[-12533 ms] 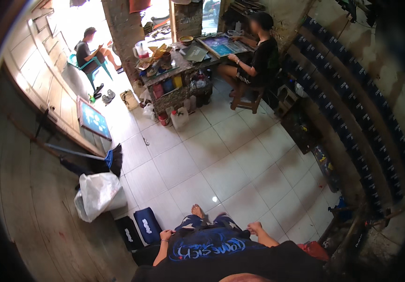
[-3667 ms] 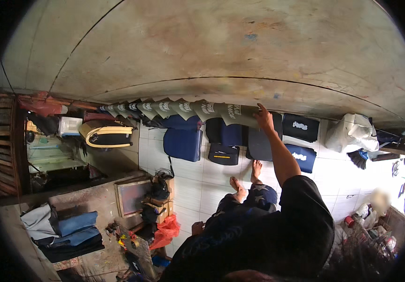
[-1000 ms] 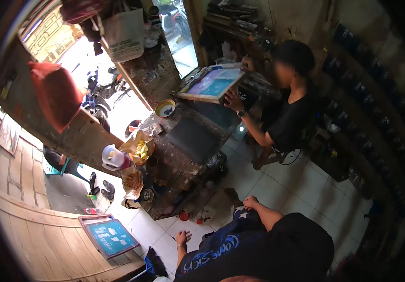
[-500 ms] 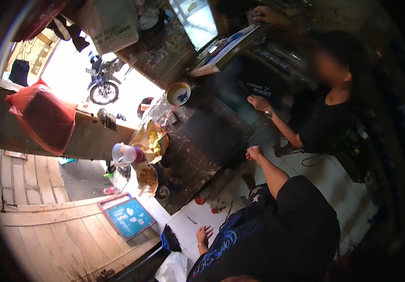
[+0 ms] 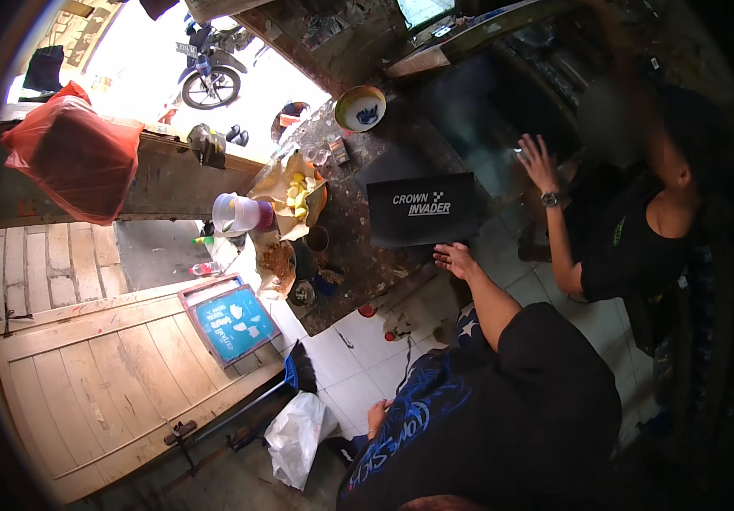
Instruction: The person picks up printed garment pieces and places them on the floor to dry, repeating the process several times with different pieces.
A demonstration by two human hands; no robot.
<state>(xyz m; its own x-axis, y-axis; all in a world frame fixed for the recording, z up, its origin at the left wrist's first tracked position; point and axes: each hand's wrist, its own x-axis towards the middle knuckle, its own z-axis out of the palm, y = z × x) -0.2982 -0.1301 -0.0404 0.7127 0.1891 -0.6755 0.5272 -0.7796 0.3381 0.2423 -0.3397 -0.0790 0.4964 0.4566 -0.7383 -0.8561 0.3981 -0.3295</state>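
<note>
Right grip [image 5: 455, 258] unclenched, fingers spread, I reached to the near side of the black printed panel [image 5: 422, 223], over the counter [image 5: 354, 285]'s near edge; contact was unclear. Pinching the panel's rim, clear of its lettering, seemed wisest.

White lettering [image 5: 421, 204], checkered mark [image 5: 438, 196] on black sheet [image 5: 422, 230]; blue script [image 5: 397, 439] on black shirt [image 5: 546, 400]; pale lettering [image 5: 237, 315] on blue panel [image 5: 231, 325].

The black T-shirt [image 5: 546, 379] is partly hiding the person's left hand [image 5: 377, 416], and the view is leaving unclear whether the right hand [image 5: 455, 259] is touching the black printed cloth panel [image 5: 422, 226]. The upper edge is cutting off the co-worker's blurred arm [image 5: 612, 38], while the red plastic bag [image 5: 77, 157] is obscuring its dark contents.
</note>
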